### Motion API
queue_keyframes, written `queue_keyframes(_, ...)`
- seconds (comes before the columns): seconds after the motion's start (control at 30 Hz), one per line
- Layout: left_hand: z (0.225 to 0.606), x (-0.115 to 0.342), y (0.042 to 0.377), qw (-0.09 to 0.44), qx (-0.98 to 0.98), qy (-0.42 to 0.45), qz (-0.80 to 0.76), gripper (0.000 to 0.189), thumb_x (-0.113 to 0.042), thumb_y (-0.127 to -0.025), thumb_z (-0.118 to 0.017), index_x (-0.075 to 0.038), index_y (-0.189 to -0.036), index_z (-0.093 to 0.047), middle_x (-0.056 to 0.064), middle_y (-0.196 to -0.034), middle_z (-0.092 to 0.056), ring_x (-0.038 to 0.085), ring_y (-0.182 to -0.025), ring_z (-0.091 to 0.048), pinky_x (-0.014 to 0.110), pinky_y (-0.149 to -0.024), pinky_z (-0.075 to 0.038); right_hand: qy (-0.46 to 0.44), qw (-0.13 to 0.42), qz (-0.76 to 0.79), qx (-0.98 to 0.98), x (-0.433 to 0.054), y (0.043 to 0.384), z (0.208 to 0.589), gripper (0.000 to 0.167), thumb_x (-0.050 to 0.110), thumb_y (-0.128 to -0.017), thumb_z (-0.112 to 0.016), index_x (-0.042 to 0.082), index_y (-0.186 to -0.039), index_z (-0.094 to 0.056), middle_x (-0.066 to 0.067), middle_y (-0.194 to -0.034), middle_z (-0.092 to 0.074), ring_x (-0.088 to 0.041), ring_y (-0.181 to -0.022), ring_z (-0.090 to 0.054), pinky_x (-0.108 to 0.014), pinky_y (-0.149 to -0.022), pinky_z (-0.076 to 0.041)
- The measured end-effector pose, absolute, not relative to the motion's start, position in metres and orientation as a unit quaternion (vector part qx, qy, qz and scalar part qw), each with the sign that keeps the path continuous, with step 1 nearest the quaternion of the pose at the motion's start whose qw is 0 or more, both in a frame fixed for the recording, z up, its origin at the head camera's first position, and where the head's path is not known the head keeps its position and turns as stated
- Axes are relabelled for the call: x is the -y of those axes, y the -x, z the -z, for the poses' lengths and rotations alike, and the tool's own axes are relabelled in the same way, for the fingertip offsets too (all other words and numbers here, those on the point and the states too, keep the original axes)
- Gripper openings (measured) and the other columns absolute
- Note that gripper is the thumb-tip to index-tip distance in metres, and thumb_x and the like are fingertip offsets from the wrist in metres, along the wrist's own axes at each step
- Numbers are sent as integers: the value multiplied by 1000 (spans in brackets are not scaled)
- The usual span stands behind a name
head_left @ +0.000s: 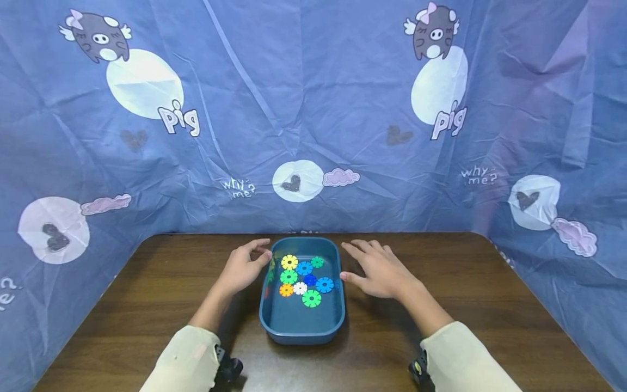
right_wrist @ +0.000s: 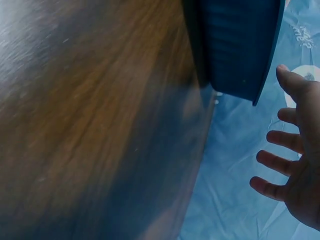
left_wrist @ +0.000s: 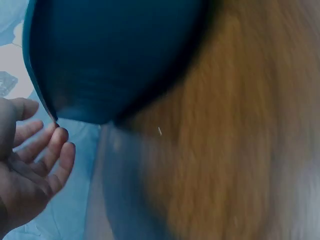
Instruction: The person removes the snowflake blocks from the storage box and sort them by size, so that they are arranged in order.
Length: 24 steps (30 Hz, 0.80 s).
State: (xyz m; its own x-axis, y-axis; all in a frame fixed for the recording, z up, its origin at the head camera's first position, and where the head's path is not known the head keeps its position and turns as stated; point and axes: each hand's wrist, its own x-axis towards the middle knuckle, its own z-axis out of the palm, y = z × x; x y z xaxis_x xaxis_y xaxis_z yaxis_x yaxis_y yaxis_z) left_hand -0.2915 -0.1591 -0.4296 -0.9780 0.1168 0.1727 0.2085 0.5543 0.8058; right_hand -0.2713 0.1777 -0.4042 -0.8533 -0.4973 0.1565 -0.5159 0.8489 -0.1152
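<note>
A teal plastic tray (head_left: 301, 320) stands on the table between both hands. Several notched snowflake-style plastic discs lie loose on its floor, among them a yellow disc (head_left: 284, 265), a light green disc (head_left: 317, 304), a white disc (head_left: 296, 292) and an orange disc (head_left: 282, 293). My left hand (head_left: 244, 268) is at the tray's far left rim, fingers loosely bent; whether it touches the rim I cannot tell. Beside the far right rim is my right hand (head_left: 379, 270), fingers spread and holding nothing. The right wrist view shows that hand (right_wrist: 304, 160) apart from the tray's outer wall (right_wrist: 240, 50).
The brown wooden table (head_left: 161, 283) reaches back to a blue printed cloth (head_left: 303, 125) hanging behind it. Dark wrist-worn devices sit at both cuffs, including a strapped camera (head_left: 230, 367) on the left.
</note>
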Motion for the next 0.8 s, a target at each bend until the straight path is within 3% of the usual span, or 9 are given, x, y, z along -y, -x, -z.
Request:
queue_keyframes(0.17, 429, 154, 293, 17, 863, 55, 502, 41, -12, -101, -59, 1, -140, -58, 17, -119, -67, 26, -99, -66, 36, -76, -59, -272, 58, -58, 959, -169, 274, 399, 73, 59, -99, -57, 15, -156, -45, -14, -154, -47, -37, -136, -46, -62, -108, -38)
queue_keyframes(0.4, 433, 150, 295, -20, 822, 18, 569, 38, -5, -100, -54, 3, -138, -59, 21, -121, -62, 23, -86, -64, 31, -70, -57, -274, 47, -46, 960, -158, 277, 394, 72, 60, -99, -56, 16, -155, -45, -14, -153, -47, -37, -137, -45, -60, -109, -37)
queue_keyframes(0.6, 436, 152, 296, -51, 774, 6, 631, 40, -1, -101, -52, 5, -140, -56, 27, -128, -59, 28, -93, -66, 31, -72, -58, -283, 39, -47, 957, -147, 280, 396, 72, 61, -99, -55, 17, -156, -45, -12, -154, -47, -34, -137, -44, -58, -110, -36)
queue_keyframes(0.8, 435, 157, 296, -74, 745, 5, 663, 41, 0, -101, -54, 5, -142, -54, 27, -131, -57, 25, -97, -65, 30, -75, -58, -299, 45, -48, 952, -136, 282, 396, 68, 58, -99, -58, 17, -153, -49, -9, -152, -50, -31, -135, -45, -55, -110, -37)
